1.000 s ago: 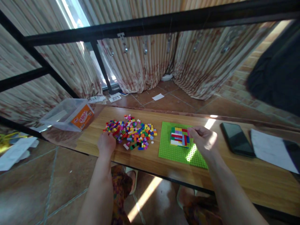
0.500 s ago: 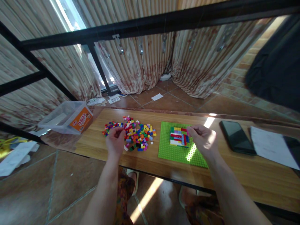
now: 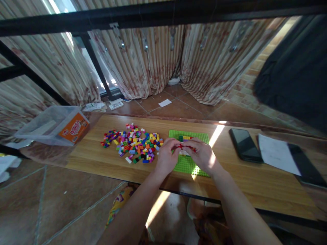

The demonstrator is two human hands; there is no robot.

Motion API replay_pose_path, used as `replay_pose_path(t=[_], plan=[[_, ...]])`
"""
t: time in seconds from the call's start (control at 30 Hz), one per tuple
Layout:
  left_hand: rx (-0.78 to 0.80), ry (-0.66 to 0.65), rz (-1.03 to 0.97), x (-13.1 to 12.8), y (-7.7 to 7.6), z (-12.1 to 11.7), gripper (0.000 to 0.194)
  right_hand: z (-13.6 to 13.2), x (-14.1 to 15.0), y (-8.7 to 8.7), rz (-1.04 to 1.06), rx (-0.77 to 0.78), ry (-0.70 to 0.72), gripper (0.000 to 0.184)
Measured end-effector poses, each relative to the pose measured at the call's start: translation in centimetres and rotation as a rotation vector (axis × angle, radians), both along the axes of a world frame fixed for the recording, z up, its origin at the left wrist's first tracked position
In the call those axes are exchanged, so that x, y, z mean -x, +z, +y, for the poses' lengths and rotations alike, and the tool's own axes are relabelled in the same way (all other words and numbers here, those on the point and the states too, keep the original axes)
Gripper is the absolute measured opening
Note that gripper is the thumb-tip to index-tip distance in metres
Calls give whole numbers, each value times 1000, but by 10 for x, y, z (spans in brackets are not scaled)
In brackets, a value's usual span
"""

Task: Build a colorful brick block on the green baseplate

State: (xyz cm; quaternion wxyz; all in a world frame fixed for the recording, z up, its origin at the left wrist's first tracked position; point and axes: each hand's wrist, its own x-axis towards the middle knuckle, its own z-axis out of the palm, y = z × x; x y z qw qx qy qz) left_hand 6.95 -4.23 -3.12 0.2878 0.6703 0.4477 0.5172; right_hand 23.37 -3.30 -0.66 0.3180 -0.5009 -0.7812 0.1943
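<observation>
My left hand [image 3: 166, 156] and my right hand [image 3: 202, 154] meet fingertip to fingertip above the green studded baseplate [image 3: 184, 166]. Both are closed, with a small red toy brick [image 3: 181, 145] showing between the fingertips. Beneath the hands, the multicoloured brick build [image 3: 185, 138] on the plate is mostly hidden; a strip of green and yellow shows at its far side. Left of the plate, a spread-out pile of loose toy bricks [image 3: 139, 144] lies on the wooden table [image 3: 97, 153].
A clear plastic box [image 3: 42, 126] with an orange label stands beyond the table's left end. To the right lie a black phone [image 3: 245, 144], a white sheet of paper [image 3: 277, 153] and a dark flat object [image 3: 306, 166]. A black metal bar [image 3: 153, 23] crosses above.
My left hand has left the brick pile and moved right, over the baseplate. My right hand has shifted left to meet it, both now at the red brick. The view has turned slightly right.
</observation>
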Motion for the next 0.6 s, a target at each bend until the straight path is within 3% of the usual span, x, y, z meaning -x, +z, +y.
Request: replay_pose_path(t=[0.27,0.43,0.6], plan=[[-22,63,143,-10,-2,-1,22,4,-2,-10,-117,-63,-29,17],[53,166,156,-9,-2,0,24,6,2,-15,-130,-129,-71,15],[114,163,187,-5,-3,4,23,7,4,-16,-107,-124,-137,13]])
